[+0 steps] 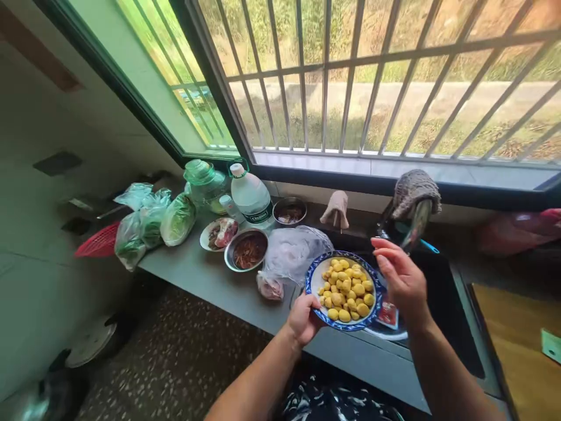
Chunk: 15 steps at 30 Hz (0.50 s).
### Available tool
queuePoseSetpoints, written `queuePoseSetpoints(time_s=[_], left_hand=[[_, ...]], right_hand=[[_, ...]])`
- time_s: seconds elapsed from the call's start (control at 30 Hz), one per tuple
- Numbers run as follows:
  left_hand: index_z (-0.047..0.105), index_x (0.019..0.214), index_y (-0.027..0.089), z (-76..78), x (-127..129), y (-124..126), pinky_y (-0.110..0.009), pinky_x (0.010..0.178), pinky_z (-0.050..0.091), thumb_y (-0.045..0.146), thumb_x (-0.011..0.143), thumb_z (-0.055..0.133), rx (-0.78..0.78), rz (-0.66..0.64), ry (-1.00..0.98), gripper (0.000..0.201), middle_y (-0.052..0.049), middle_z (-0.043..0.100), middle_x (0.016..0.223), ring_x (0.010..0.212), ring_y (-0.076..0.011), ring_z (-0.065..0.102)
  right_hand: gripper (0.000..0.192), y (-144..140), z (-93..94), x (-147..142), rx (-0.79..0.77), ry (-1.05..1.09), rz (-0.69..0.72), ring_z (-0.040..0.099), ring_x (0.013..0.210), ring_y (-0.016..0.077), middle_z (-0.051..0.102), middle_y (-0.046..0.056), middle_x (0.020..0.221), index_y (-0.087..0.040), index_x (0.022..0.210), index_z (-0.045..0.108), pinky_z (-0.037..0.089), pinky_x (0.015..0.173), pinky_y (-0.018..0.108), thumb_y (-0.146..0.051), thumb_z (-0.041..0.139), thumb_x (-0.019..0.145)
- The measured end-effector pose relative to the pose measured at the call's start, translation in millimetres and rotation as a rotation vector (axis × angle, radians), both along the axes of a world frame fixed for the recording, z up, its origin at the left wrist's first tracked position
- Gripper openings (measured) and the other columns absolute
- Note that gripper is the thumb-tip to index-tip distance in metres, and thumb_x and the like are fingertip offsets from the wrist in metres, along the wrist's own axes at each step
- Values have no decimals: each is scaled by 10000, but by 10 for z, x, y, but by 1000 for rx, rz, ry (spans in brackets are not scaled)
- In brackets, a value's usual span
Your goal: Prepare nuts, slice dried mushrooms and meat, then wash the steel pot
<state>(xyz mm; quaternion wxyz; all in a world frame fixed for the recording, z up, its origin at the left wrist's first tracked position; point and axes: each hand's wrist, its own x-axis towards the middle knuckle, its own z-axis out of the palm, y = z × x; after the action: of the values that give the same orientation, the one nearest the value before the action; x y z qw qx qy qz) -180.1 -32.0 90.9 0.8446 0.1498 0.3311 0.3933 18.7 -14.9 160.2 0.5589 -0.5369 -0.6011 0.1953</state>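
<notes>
Item: blue-rimmed plate (314, 275), heaped with yellow peeled pieces (346, 287), perhaps chestnuts or beans; carried level just above the front edge of the desk (205, 275), beside the dark sink (442, 304), apparently kept flat so the loose heap does not roll off. Left hand (301, 318): grips the plate's near rim, fingers closed under it and thumb on the edge, forearm reaching up from below with the wrist straight. Right hand (401, 278): raised just beside the plate's right rim, fingers loosely spread and slightly curled, holding nothing, palm turned toward the plate; whether it touches the rim cannot be told. It hangs below the faucet (416, 225), which is draped with a grey cloth (416, 187). Under the plate: a second white dish (388, 327) with something red on it, resting at the sink's edge. Along the desk, set back toward the window sill: a clear plastic bag (291, 251) with pale meat, a steel bowl (248, 250) of reddish-brown food, a small plate of meat (219, 234), a water jug (250, 196), a green-lidded jar (202, 181), bagged greens (151, 225), a red basket (99, 242) at the far end.
</notes>
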Motion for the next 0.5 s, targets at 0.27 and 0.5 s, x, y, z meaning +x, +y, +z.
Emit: queuePoseSetpoints(time_s=[0.27,0.5], left_hand=[[451,1094,84,755,-1180,1466,-435,713,505,58,519,412,154,-2,59,577,-117,598,934,862,-249,591],[418,1098,178,562,-1520,2881,-435,660,525,-19,556,412,137,239,235,577,-61,593,903,781,-197,611]], right_hand=[[277,936,-1,-617,-38,-5,-30,569,859,153,610,52,991,-180,972,575,452,786,327,-347,436,802],[305,2446,-203,-1175,-428,-657,5,556,936,171,634,73,994,-148,970,625,394,813,242,-201,385,790]])
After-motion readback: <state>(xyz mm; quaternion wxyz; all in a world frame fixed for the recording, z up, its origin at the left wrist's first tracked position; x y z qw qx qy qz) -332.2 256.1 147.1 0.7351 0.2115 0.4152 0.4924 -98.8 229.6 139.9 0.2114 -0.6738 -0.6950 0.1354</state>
